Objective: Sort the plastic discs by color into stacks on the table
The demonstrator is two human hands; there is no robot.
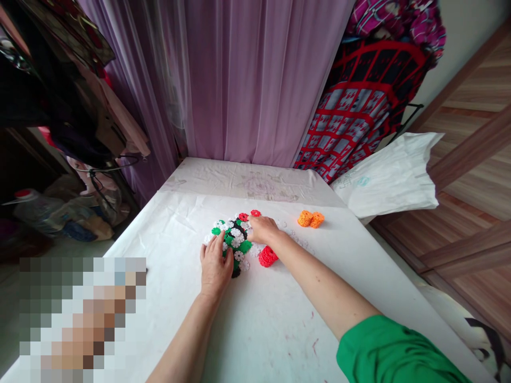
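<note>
A cluster of flower-shaped plastic discs [236,240] in green, white and black lies on the white table. My left hand [214,267] rests at its left edge, fingers stretched over it and thumb apart, with part of the cluster between them. From the right, my right hand [263,230] reaches to the cluster's upper right side. Its fingers are bent together there, and what they pinch is too small to make out. A red disc [255,213] shows just beyond those fingertips. Under my right wrist lies a stack of red discs [268,257].
Loose white discs [293,232] lie right of my right wrist, with orange disc stacks [311,218] farther right. Purple curtains [247,80] hang behind the table [271,330]. A white bag [393,178] stands at the right edge. A pixelated patch covers the lower left.
</note>
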